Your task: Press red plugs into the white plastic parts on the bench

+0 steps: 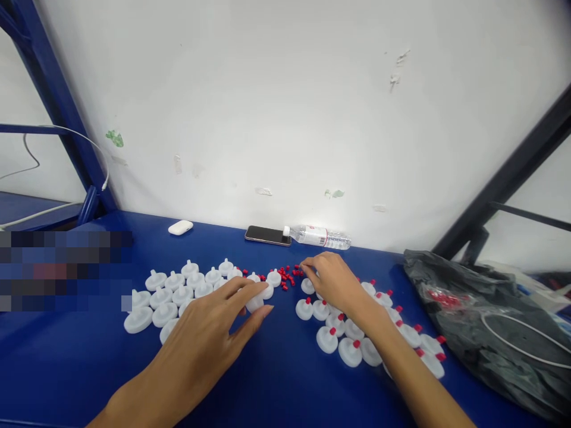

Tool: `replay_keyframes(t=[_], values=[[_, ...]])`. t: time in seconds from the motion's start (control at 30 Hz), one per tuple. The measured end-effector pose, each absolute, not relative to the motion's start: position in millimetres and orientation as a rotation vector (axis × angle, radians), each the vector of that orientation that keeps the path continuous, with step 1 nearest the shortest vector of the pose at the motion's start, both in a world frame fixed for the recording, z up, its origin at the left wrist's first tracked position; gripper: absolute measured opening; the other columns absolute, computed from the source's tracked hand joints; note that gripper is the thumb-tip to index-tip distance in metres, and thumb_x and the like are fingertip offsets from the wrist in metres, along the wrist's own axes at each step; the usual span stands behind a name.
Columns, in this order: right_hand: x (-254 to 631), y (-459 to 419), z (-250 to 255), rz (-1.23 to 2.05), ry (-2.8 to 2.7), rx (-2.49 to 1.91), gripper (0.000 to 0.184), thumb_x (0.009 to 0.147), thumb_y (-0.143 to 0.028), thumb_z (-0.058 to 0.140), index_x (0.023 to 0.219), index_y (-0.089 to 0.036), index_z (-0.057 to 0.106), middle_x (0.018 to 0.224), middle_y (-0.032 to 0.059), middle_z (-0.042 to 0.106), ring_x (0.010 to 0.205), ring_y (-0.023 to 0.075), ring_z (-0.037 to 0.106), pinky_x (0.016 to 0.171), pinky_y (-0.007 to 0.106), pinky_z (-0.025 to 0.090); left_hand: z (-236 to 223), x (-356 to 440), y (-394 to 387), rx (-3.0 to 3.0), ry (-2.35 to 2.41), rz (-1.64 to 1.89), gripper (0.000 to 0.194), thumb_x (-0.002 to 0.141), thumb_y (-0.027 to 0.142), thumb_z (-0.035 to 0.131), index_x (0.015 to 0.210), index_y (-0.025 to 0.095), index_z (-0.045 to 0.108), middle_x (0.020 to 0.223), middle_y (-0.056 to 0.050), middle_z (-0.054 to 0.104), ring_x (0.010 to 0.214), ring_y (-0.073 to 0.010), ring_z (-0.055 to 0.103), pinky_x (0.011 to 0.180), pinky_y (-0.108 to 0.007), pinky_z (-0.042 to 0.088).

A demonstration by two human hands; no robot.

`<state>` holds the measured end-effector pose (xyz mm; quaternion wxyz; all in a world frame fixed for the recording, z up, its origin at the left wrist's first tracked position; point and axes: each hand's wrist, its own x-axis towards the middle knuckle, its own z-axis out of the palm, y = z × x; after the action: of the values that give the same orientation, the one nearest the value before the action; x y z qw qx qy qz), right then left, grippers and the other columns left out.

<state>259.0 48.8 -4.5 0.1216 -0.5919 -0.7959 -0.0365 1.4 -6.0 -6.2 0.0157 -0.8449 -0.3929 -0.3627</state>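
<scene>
My left hand is closed around a white plastic disc with a short stem, thumb and fingers at its sides. Several similar white discs stand stem up, uncapped, to the left of and behind this hand. A scatter of small red caps lies between my hands. At the right edge of that scatter, my right hand has its fingertips pinched together; whether a cap is in them is hidden. Under and around my right forearm sit several discs with red caps on their stems, partly covered by the arm.
Against the wall lie a phone, a clear water bottle and a white earphone case. A dark plastic bag covers the right side of the blue table, with a small clear bag of red pieces on it. Blue frame posts stand left.
</scene>
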Motion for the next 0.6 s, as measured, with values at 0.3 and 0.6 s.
replay_keyframes(t=[0.3, 0.6], values=[[256, 42, 3, -0.142, -2.202, -1.869, 0.042, 0.098, -0.009, 0.042, 0.123, -0.016, 0.075, 0.101, 0.0115, 0.081, 0.098, 0.0282, 0.074, 0.093, 0.040, 0.048, -11, 0, -5, -2.689, -1.256, -1.122, 0.026, 0.103, 0.036, 0.055, 0.123, 0.028, 0.069, 0.115, 0.001, 0.074, 0.043, -0.0069, 0.050, 0.052, -0.025, 0.051], [251, 51, -15, -0.114, -2.223, -1.914, 0.025, 0.099, -0.023, 0.058, 0.112, -0.017, 0.079, 0.099, 0.0118, 0.081, 0.101, 0.0313, 0.073, 0.097, 0.043, 0.046, -14, -1, -5, -2.700, -1.270, -1.118, 0.025, 0.102, 0.036, 0.056, 0.124, 0.030, 0.067, 0.114, 0.003, 0.073, 0.043, -0.0067, 0.047, 0.056, -0.026, 0.048]])
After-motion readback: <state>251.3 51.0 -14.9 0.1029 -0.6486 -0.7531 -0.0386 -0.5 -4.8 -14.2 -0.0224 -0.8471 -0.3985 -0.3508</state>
